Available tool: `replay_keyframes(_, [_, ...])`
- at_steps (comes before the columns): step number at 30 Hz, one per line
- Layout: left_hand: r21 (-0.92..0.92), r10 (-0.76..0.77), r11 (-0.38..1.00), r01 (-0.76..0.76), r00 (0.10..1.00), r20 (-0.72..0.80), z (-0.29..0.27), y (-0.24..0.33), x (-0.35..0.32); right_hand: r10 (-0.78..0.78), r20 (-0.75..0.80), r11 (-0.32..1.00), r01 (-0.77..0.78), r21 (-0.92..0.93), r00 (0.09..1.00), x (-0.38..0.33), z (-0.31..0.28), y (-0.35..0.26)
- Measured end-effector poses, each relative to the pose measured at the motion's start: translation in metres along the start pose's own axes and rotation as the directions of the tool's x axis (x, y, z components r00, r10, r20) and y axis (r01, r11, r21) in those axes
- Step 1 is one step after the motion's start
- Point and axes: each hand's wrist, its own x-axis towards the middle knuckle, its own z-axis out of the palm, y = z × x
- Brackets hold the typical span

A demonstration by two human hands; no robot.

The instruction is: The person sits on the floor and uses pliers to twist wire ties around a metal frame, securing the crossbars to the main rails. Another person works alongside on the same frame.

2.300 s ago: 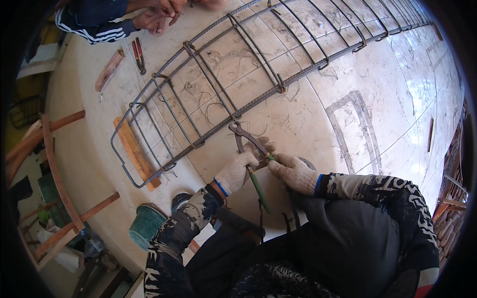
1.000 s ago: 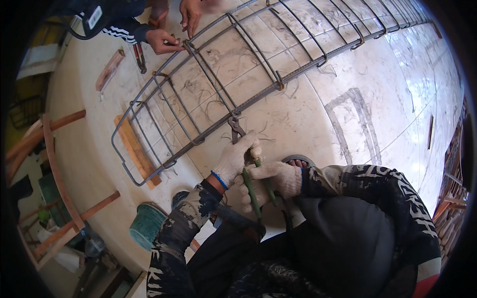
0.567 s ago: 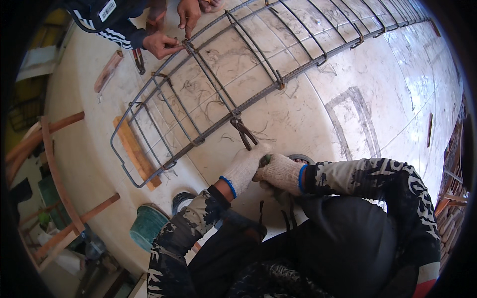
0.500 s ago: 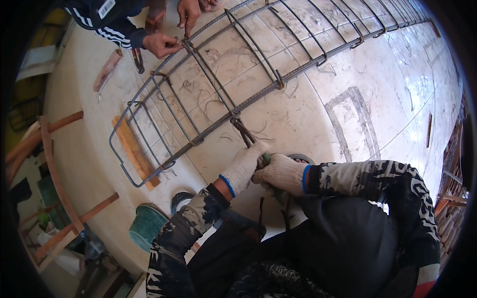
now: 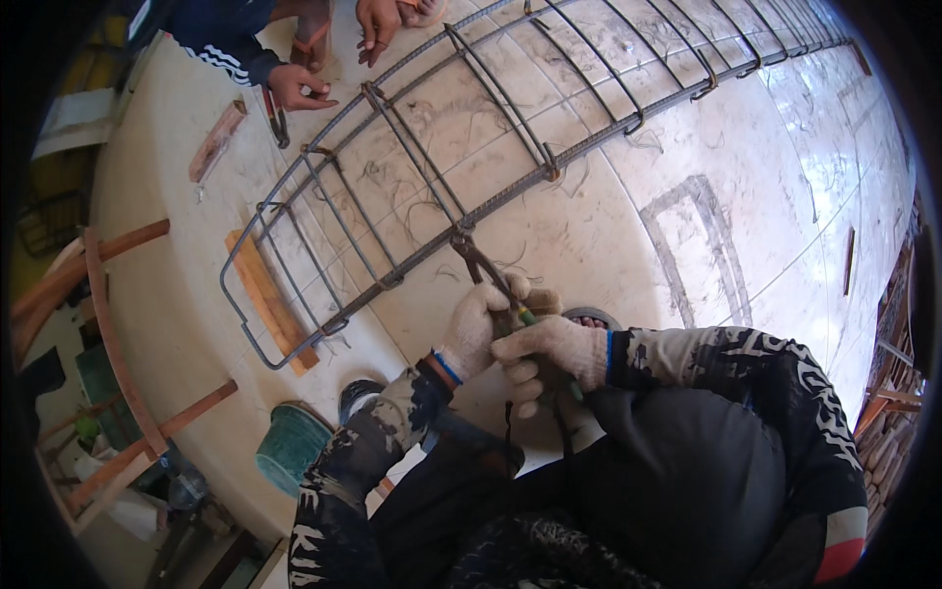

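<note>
Two hands in pale knit gloves, set close together on one tool. Left hand (image 5: 476, 326): fingers curled firmly about the pincers (image 5: 467, 249), nearer the head. Right hand (image 5: 561, 349): thumb and fingers wrapped round the green handle end, just beside the left. Pincers: metal head, pointing ahead and slightly left of the hands; jaws at the near bar of a steel rebar cage (image 5: 505, 200), where a cross tie meets it; whether they grip a wire there is too small to tell.

Cage: long, ladder-like, running across the floor beyond the hands from left to far right. Wire scraps (image 5: 515, 270): loose, just ahead of the hands. One sandalled foot (image 5: 591, 317): just beyond the right hand. Green bucket (image 5: 292, 448): left of the hands and nearer the body. Wooden board (image 5: 270, 299): left of the hands, below the cage's end. Farther off, ahead and left: one co-worker's hand (image 5: 301, 88), half curled, beside red-handled pliers (image 5: 279, 123).
</note>
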Motion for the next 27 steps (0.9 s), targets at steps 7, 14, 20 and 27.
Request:
replay_keyframes(7, [0.283, 0.021, 0.956, 0.079, 0.942, -0.335, 0.045, -0.005, 0.002, -0.521, 0.049, 0.358, 0.27, -0.894, 0.852, 0.033, -0.042, 0.012])
replay_keyframes(14, [0.082, 0.028, 0.996, -0.021, 0.995, -0.095, 0.021, -0.006, 0.0, -0.187, 0.296, 0.971, 0.221, -0.088, 0.937, -0.002, -0.036, -0.002])
replay_keyframes(20, [0.06, -0.051, 0.997, 0.041, 0.983, 0.177, -0.014, -0.004, 0.009, -0.075, 0.067, 0.993, 0.081, -0.088, 0.995, 0.008, -0.018, 0.005])
replay_keyframes(27, [0.261, -0.04, 0.96, 0.098, 0.975, -0.22, -0.004, -0.044, -0.007, -0.607, 0.097, 0.027, 0.143, -0.989, 0.788, 0.0, -0.054, 0.022])
